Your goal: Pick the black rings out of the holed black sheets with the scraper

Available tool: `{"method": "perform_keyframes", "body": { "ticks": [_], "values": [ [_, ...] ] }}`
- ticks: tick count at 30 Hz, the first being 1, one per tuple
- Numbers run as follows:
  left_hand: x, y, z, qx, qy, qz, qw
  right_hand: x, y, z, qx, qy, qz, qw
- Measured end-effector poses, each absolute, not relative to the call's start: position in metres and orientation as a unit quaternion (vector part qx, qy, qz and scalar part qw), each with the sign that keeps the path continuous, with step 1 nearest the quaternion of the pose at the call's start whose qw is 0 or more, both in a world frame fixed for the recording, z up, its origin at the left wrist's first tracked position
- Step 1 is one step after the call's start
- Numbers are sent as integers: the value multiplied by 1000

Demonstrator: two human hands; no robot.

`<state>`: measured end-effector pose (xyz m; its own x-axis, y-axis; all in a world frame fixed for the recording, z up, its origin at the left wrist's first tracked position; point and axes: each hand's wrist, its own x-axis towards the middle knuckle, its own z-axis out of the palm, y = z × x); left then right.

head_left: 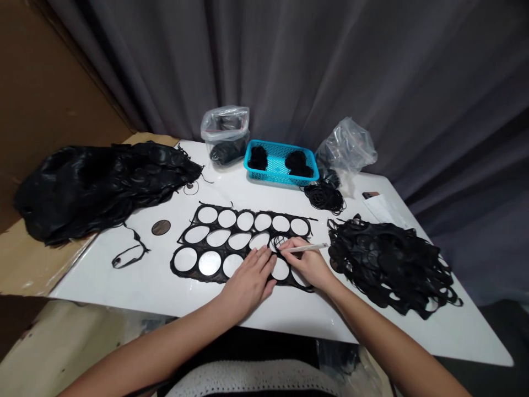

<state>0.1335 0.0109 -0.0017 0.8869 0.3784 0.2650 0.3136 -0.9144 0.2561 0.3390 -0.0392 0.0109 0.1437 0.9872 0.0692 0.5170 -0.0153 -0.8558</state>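
Observation:
A black sheet (224, 251) with rows of round cut-outs lies on the white table, its surface showing white through the holes. Flat across its lower middle rests my left hand (250, 278), fingers stretched out and pressing on the sheet. My right hand (309, 266) pinches a slim white pen-like tool (306, 248); its exact kind is not clear. The tool's tip end is hidden by my fingers, beside a cut-out in the middle row where thin black strands (280, 241) cross the opening.
At left lies a big black heap (95, 184) of sheet material, with a loose dark disc (161, 227) nearby. Black scraps (384, 259) pile at right. Behind stand a blue basket (281, 177) holding black bundles, a clear bag (225, 129), another plastic bag (349, 146) and coiled black cord (324, 197).

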Motion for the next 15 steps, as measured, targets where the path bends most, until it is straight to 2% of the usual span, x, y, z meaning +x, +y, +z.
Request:
{"method": "perform_keyframes", "body": {
  "ticks": [9,15],
  "values": [
    [131,13,1,961,183,160,131,337,-39,10,-629,-604,283,399],
    [132,15,-1,960,181,167,134,335,-42,10,-615,-658,229,369]
  ]
}}
